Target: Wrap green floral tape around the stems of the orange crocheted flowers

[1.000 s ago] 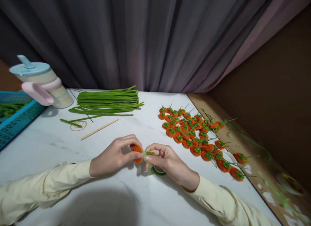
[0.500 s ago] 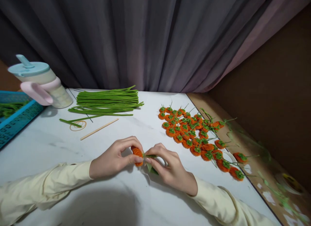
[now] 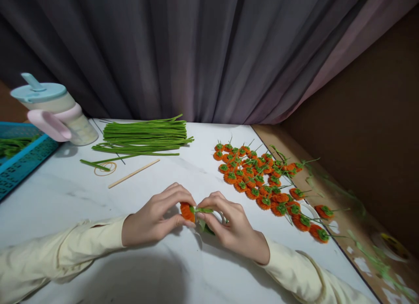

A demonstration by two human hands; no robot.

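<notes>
Between thumb and fingers, my left hand (image 3: pixel 160 214) grips an orange pipe-cleaner persimmon (image 3: pixel 187 212) with its green top turned to the right. My right hand (image 3: pixel 229 219) pinches the green stem (image 3: pixel 204 210) that sticks out of that top. Behind the right fingers I see part of a pale ring, likely a tape roll (image 3: pixel 221 216), and a dark green piece (image 3: pixel 206 228) lying low. Both hands hover just above the white marbled table (image 3: pixel 131 269), in its front middle.
Several finished orange persimmons (image 3: pixel 248 173) with green tops lie at the right. A bundle of green pipe cleaners (image 3: pixel 144 136) sits at the back, with a wooden stick (image 3: pixel 134 173) and rubber bands (image 3: pixel 105 169) before it. At left stand a tumbler (image 3: pixel 65 110) and a blue basket (image 3: pixel 29 169).
My left hand has rolled the persimmon so its green top shows more. The right hand has shifted slightly right, still pinching the stem. Everything else on the table stays put.
</notes>
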